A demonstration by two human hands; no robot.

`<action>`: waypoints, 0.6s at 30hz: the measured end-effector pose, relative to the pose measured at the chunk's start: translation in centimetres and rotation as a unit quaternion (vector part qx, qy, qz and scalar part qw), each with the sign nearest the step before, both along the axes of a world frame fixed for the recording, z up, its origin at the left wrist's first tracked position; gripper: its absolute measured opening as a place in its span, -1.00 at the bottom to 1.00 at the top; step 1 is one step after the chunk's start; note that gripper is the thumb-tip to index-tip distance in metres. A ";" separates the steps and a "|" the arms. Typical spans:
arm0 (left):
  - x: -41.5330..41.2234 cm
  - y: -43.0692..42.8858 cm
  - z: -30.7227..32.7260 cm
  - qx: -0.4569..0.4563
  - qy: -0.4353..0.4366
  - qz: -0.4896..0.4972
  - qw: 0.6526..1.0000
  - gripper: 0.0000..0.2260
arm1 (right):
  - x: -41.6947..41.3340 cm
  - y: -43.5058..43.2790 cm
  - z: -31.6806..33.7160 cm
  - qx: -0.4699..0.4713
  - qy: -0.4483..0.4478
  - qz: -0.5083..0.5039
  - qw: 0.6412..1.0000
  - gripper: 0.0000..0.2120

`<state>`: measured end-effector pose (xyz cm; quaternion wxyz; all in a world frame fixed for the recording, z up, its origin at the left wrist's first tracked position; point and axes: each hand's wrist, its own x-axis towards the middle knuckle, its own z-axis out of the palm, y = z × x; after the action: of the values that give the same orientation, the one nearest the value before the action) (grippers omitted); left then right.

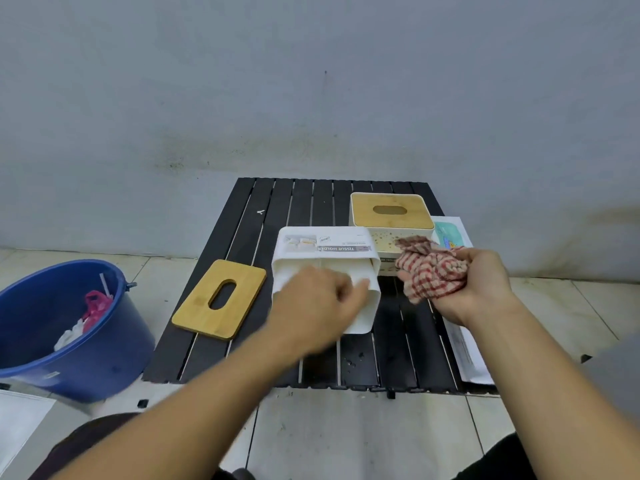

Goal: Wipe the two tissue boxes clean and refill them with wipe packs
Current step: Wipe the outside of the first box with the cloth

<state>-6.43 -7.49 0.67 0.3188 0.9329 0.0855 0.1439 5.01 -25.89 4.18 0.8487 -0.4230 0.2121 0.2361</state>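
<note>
Head view. A low black slatted table [311, 209] stands on a tiled floor against a grey wall. Near its centre lies a white tissue box [325, 251], lidless and tipped with its opening toward the viewer, a paper label band reading "TISSUE HOLDER" around it. The left hand [318, 306], motion-blurred, rests over the box's near rim with fingers curled on the edge; whether they truly clamp it cannot be told. The right hand [474, 285], just right of the box, is closed around a bunched red-and-cream checked cloth [429, 271]. Behind stands a second tissue box [391, 216] with its bamboo lid in place. A loose bamboo lid [220, 299] lies flat on the table's left part. A wipe pack [448, 235] shows partly at the right edge. A blue bucket [69, 341] holding litter sits on the floor to the left.
</note>
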 end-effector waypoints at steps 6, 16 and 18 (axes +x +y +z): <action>1.7 -4.2 -5.3 0.123 0.204 0.041 0.970 -0.40 | 0.6 -0.9 -1.0 0.051 -0.052 0.007 0.997 -0.59; 1.3 -5.4 -4.1 0.109 0.105 0.065 0.986 -0.69 | -0.5 -1.0 -1.1 -0.055 -0.068 0.107 0.990 -0.60; 0.4 -4.8 -2.8 0.031 0.073 0.068 0.995 -0.75 | -0.3 -1.1 -1.2 -0.026 -0.072 0.079 0.994 -0.53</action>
<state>-6.04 -12.26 -2.09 0.2723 0.9423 0.1671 0.0997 4.76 -27.03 2.96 0.8294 -0.4760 0.1224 0.2655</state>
